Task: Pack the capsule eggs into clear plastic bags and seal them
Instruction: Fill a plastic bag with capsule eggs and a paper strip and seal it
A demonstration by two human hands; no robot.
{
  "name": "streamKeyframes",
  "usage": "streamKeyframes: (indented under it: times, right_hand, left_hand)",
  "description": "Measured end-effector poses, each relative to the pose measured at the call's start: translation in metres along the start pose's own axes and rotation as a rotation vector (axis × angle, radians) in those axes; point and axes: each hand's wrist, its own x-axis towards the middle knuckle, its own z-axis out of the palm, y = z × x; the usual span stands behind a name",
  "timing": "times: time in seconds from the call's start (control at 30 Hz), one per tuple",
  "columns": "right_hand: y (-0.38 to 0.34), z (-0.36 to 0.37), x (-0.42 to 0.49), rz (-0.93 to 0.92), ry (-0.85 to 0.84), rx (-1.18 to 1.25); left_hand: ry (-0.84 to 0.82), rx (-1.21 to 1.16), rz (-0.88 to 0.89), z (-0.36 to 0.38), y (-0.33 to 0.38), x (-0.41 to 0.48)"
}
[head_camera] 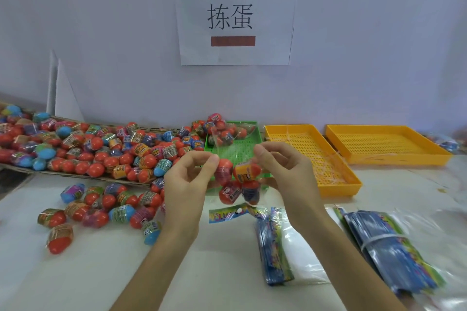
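Note:
A clear plastic bag [237,154] hangs in the air at the centre with several red capsule eggs [238,183] inside it. My left hand [188,179] pinches the bag's top left corner. My right hand [285,174] pinches its top right corner. Behind the bag, a green tray [255,139] holds another filled clear bag [226,132]. A big heap of loose capsule eggs [88,149], red and blue, covers the cardboard sheet at the left, and more eggs [101,209] lie on the white table in front of it.
Two yellow perforated trays [326,156] [389,144] stand at the right. Stacks of printed blue header cards [273,247] [394,250] and clear bags lie at the front right. One loose printed card [227,213] lies under the hanging bag. A paper sign [235,17] hangs on the wall.

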Motion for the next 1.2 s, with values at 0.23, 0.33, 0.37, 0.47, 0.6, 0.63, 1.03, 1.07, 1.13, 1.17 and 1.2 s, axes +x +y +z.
streamKeyframes:
  times: [0.23, 0.33, 0.37, 0.47, 0.6, 0.63, 1.03, 1.07, 1.13, 1.17, 1.2]
  right_hand:
    - [0.004, 0.001, 0.000, 0.085, -0.002, -0.016]
    - [0.001, 0.000, 0.000, 0.101, 0.015, 0.044]
    - [0.001, -0.001, 0.000, 0.099, 0.016, 0.055]
    - [0.000, -0.001, 0.001, 0.083, 0.014, 0.054]
    - [0.001, 0.000, 0.001, 0.019, 0.008, 0.010]
    - [0.001, 0.000, 0.002, -0.001, 0.003, 0.000]
    - [-0.005, -0.017, 0.008, 0.008, -0.061, 0.143]
    - [-0.005, -0.017, 0.008, 0.004, -0.068, 0.155]
    - [-0.004, -0.015, 0.008, -0.001, -0.090, 0.177]
    - [-0.004, -0.014, 0.007, -0.007, -0.103, 0.188]
    - [-0.004, -0.012, 0.006, -0.016, -0.118, 0.198]
  left_hand:
    - [0.093, -0.005, 0.026, -0.003, -0.001, 0.002]
    - [0.091, -0.034, 0.021, -0.002, -0.003, 0.003]
    - [0.090, -0.011, 0.051, -0.001, -0.003, 0.002]
    - [0.057, 0.095, 0.164, 0.002, -0.001, -0.002]
    - [-0.006, 0.093, 0.174, 0.006, 0.000, -0.006]
    - [-0.019, 0.081, 0.156, 0.006, 0.002, -0.006]
    - [-0.249, -0.186, -0.084, 0.001, 0.013, 0.001]
    - [-0.237, -0.169, -0.064, 0.001, 0.014, 0.001]
    - [-0.189, -0.163, -0.035, 0.001, 0.015, 0.000]
    - [-0.175, -0.178, -0.031, 0.001, 0.016, 0.000]
    - [-0.173, -0.207, -0.034, 0.002, 0.016, 0.000]
